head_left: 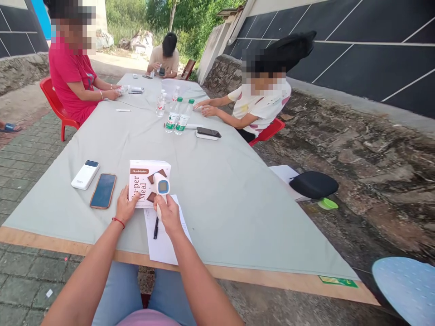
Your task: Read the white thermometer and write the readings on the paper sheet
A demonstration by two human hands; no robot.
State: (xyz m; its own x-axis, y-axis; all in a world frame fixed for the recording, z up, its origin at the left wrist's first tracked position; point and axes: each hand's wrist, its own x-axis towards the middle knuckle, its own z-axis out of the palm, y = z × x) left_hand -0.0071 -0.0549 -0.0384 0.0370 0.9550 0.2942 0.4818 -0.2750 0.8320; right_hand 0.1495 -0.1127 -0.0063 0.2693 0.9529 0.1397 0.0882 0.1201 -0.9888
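Left hand (126, 205) grips the NutriMotion box (144, 182) by its edge, likely for steadiness — right hand (170, 216) wraps the infrared thermometer (162, 194) (screen (163, 186) facing the wearer, perhaps for reading)

Setting: open-air yard (115, 61)
Underfoot: grey paving bricks (20, 181)
Right side: dark-tiled building wall (374, 56) above rough stonework (350, 140)
Beyond: green trees (204, 31)
Seating: red chairs (54, 97) beside cloth-covered table (248, 213)
Far end: pale heap (142, 44), perhaps rubble
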